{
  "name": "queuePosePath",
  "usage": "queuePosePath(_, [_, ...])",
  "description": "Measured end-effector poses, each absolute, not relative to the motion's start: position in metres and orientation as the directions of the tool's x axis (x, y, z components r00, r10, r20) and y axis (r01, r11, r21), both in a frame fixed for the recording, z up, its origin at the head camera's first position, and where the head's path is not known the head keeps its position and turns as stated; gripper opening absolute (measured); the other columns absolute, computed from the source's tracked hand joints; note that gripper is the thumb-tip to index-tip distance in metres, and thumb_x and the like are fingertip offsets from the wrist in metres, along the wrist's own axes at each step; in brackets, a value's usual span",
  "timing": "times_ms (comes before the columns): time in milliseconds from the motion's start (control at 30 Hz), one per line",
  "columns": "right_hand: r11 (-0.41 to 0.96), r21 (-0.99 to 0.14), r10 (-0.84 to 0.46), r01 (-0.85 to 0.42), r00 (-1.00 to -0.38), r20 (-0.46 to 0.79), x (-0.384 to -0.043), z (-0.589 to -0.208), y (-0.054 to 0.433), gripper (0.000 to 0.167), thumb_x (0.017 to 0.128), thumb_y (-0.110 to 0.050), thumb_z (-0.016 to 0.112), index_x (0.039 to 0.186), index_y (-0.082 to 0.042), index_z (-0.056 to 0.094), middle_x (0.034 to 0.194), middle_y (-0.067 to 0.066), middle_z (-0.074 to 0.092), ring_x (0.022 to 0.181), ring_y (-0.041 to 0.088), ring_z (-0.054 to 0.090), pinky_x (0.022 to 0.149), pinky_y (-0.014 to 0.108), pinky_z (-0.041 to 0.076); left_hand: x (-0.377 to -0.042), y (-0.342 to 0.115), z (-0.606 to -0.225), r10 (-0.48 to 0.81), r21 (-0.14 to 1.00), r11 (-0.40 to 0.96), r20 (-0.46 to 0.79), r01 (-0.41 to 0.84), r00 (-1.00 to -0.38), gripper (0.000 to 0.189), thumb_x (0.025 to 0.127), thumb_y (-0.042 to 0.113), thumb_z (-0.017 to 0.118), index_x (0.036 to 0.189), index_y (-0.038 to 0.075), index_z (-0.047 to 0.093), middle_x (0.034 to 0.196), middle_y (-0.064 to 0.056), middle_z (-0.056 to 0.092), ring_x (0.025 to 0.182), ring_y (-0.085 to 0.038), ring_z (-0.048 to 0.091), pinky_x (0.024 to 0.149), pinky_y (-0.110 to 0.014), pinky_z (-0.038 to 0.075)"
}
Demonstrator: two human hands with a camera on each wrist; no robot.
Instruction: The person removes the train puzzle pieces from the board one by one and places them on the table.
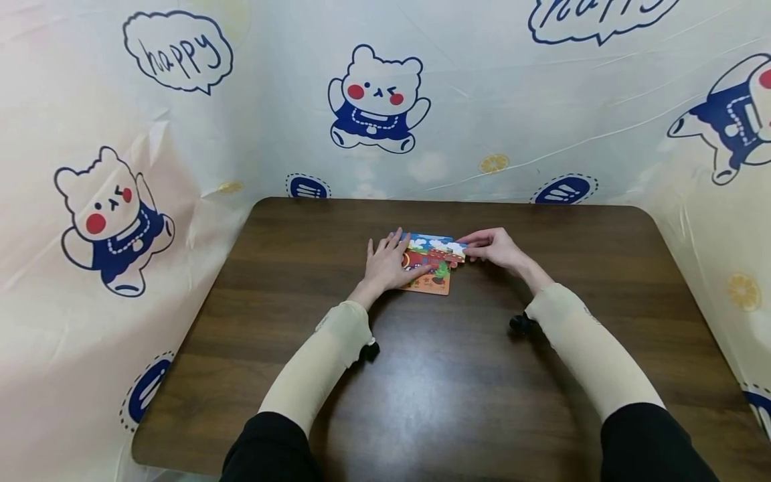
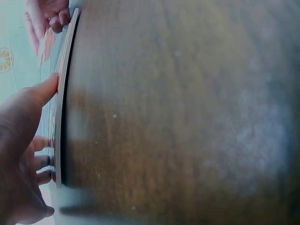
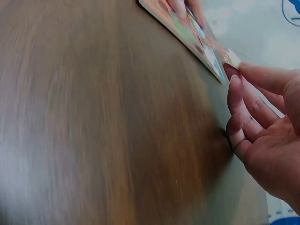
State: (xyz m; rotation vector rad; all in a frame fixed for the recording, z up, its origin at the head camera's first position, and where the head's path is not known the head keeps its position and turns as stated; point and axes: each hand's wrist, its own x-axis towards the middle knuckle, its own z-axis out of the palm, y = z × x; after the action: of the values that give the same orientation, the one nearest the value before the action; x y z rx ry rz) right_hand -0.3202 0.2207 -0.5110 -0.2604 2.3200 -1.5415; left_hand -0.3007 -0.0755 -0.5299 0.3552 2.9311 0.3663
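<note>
Sheeting [image 1: 271, 107] printed with bears stands behind and beside the tabletop [image 1: 421, 408], whose far edge crosses the frame above the middle; its left edge slants to the lower left, its right edge to the lower right. Brown wood spreads on either side of the work and through the lower centre. 2 arms reach up from the bottom of the frame, angled inward, the pale left sleeve [image 1: 322, 361] and pale right sleeve [image 1: 593, 355] each meeting black cloth. At the centre, the left hand [image 1: 388, 264] rests with fingers spread on the left part of a picture board [image 1: 432, 286], its thumb laid across toward the right. Right of centre, the right hand [image 1: 496, 249] reaches in and pinches the end of a thin colourful piece [image 1: 454, 250] between thumb and fingertips. The board lies at the centre of the frame, nearer the far edge, its orange lower edge facing the arms. The piece, showing white clouds, is at the board's upper right and juts past its right edge; whether the 2 touch, I cannot tell.
</note>
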Motion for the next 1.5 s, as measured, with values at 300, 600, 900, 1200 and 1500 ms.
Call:
queuePosePath(300, [0.409,-0.91,-0.301,0.072,-0.931,-0.209,-0.314,-0.511,0.263,0.038,0.108,-0.014,0.071,0.141,0.003,0.072,0.09,-0.009,0.078,0.073,0.01,0.066,0.066,0.024,0.049,-0.301,-0.074,-0.53,0.251,0.236,0.948,-0.136,0.215,-0.958,0.106,0.097,0.086,0.054,0.178,0.025,0.023,0.188,-0.003,0.013,0.173,-0.033,0.021,0.14,-0.065,0.001])
queuePosePath(600, [0.414,-0.903,-0.256,0.113,-0.938,-0.235,-0.313,-0.51,0.302,0.044,0.109,-0.012,0.07,0.148,0.007,0.065,0.092,-0.009,0.079,0.072,0.008,0.065,0.064,0.026,0.05,-0.3,-0.075,-0.527,0.242,0.234,0.951,-0.146,0.204,-0.959,0.107,0.096,0.086,0.053,0.178,0.025,0.021,0.188,-0.003,0.011,0.174,-0.032,0.019,0.14,-0.065,-0.003])
queuePosePath(900, [0.453,-0.886,-0.246,0.103,-0.94,-0.235,-0.313,-0.51,0.32,0.043,0.109,-0.013,0.07,0.147,0.007,0.065,0.091,-0.008,0.078,0.071,0.009,0.062,0.065,0.025,0.052,-0.295,-0.08,-0.527,0.234,0.245,0.949,-0.125,0.198,-0.964,0.108,0.096,0.087,0.054,0.178,0.023,0.024,0.187,-0.005,0.015,0.173,-0.034,0.021,0.139,-0.068,-0.001])
queuePosePath(1200, [0.485,-0.869,-0.204,0.092,-0.955,-0.215,-0.314,-0.514,0.325,0.041,0.109,-0.009,0.067,0.147,0.009,0.065,0.096,-0.003,0.077,0.069,0.009,0.059,0.064,0.025,0.054,-0.295,-0.082,-0.53,0.241,0.262,0.943,-0.107,0.207,-0.965,0.108,0.096,0.085,0.056,0.178,0.023,0.024,0.187,-0.005,0.016,0.173,-0.034,0.022,0.139,-0.069,0.0])
queuePosePath(1500, [0.477,-0.872,-0.176,0.113,-0.959,-0.22,-0.314,-0.509,0.319,0.04,0.108,-0.004,0.066,0.144,0.015,0.063,0.1,0.01,0.08,0.065,0.01,0.061,0.061,0.026,0.056,-0.295,-0.083,-0.531,0.247,0.286,0.934,-0.087,0.214,-0.965,0.107,0.097,0.082,0.057,0.178,0.02,0.025,0.187,-0.007,0.016,0.173,-0.034,0.022,0.138,-0.071,-0.001])
